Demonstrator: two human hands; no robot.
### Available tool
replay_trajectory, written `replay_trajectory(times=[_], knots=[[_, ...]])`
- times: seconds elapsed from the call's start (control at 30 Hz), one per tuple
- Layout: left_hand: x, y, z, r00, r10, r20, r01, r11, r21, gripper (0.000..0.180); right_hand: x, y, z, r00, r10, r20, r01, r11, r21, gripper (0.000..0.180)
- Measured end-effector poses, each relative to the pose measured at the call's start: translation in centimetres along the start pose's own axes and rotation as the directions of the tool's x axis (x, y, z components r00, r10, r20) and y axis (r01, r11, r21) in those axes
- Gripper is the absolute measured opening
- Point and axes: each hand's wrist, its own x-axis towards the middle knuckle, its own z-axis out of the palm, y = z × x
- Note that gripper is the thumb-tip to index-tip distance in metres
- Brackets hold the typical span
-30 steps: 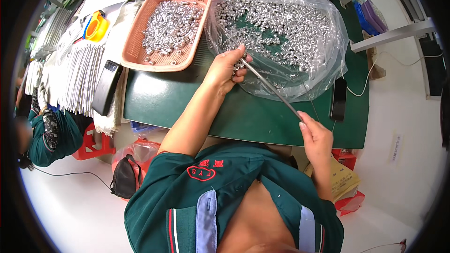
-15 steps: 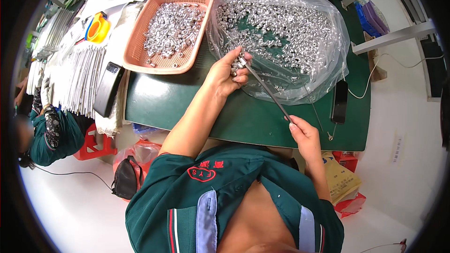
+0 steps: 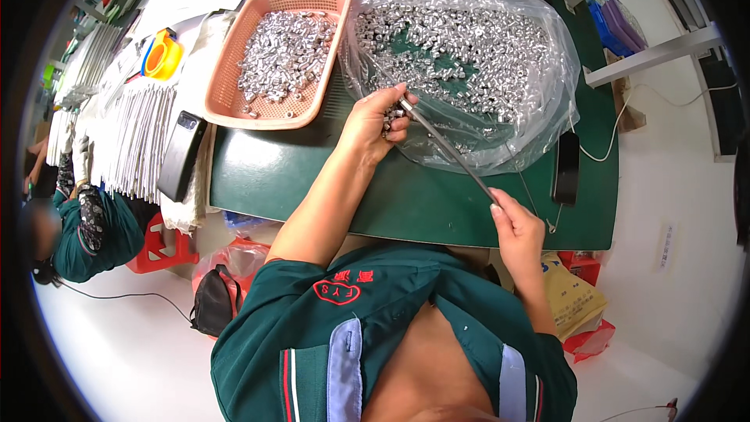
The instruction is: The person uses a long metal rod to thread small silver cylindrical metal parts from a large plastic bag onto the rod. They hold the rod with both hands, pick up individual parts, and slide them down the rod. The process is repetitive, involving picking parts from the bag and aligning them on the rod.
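My left hand [image 3: 375,125] is closed round several small silver metal sleeves [image 3: 393,116], with thumb and forefinger pinching one at the upper end of a thin dark grey rod [image 3: 449,148]. That sleeve lines up with the rod's tip; how far it sits over the rod I cannot tell. My right hand [image 3: 519,227] is closed on the rod's lower end, which slants down to the right. Just beyond my left hand lies a clear plastic bag [image 3: 488,144] spread open with a great many similar silver sleeves [image 3: 500,55].
An orange-pink basket [image 3: 219,86] of silver parts stands left of the bag, on the green table [image 3: 312,180]. Bundled pale rods [image 3: 141,141], a black phone [image 3: 182,156] and a yellow tape roll [image 3: 162,56] lie farther left. Another dark phone [image 3: 566,168] rests right. A co-worker [image 3: 101,227] sits at left.
My right hand has shifted slightly right with the rod's lower end. At the left fingertips, the sleeve now lines up with the rod's tip.
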Motion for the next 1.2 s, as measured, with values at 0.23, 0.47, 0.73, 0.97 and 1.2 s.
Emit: replay_trajectory(times=[0.23, 0.47, 0.73, 0.97, 1.2], knots=[[0.5, -0.4, -0.6, 0.99, -0.012, 0.138, 0.037, 0.983, -0.178, 0.022, -1.0, 1.0, 1.3, 0.866, 0.276, 0.416, -0.485, 0.663, 0.571, 0.029], [0.1, -0.9, 0.3, 0.999, 0.038, 0.029, -0.034, 0.991, -0.128, 0.027, -1.2, 1.8, 2.5, 0.938, 0.234, 0.254, -0.326, 0.843, 0.427, 0.028], [0.5, -0.8, -0.7, 0.98, 0.027, 0.197, 0.035, 0.952, -0.304, 0.029, -0.3, 0.5, 1.7, 0.682, 0.241, 0.691, -0.725, 0.351, 0.593, 0.022], [-0.2, -0.4, 0.4, 0.985, 0.168, 0.041, -0.171, 0.982, 0.082, 0.028, -0.8, 0.8, 2.7, 0.911, 0.239, 0.336, -0.388, 0.772, 0.502, 0.02], [-0.6, -0.2, 0.6, 0.997, 0.023, 0.073, -0.033, 0.99, 0.139, 0.034, -0.8, 0.5, 1.6, 0.637, 0.247, 0.73, -0.77, 0.242, 0.59, 0.021]])
